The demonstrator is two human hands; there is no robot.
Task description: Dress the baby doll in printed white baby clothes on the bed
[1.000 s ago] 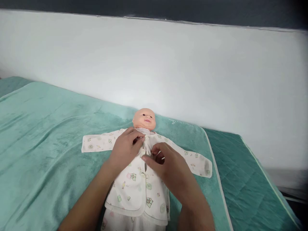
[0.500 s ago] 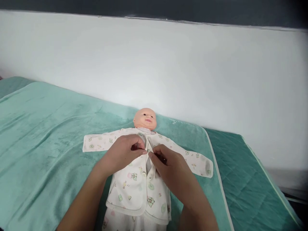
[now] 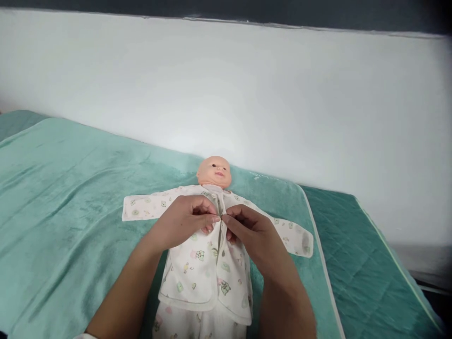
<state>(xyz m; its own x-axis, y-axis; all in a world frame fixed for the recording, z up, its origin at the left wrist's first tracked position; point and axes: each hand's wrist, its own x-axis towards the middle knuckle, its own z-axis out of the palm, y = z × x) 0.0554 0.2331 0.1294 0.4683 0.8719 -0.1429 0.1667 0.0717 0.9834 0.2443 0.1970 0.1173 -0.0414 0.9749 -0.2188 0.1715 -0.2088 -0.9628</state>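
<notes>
A baby doll lies on its back, its head toward the wall. It wears a white printed baby jacket with the sleeves spread to both sides, over matching pants. At the chest, my left hand pinches one front edge of the jacket between thumb and fingers. My right hand pinches the opposite edge, its fingertips almost touching the left ones. Whatever small fastener sits between the fingertips is hidden. Below the hands the two front edges lie close together down to the hem.
A light green plush blanket with pale trim lies under the doll. To the right a darker green quilted mattress cover shows beyond the blanket's edge. Behind rises a white wall with a dark band on top.
Both hands have brought the jacket's front edges closer together at the chest. My right hand's fingers have shifted slightly up and curled under the cloth. The view has tilted a little.
</notes>
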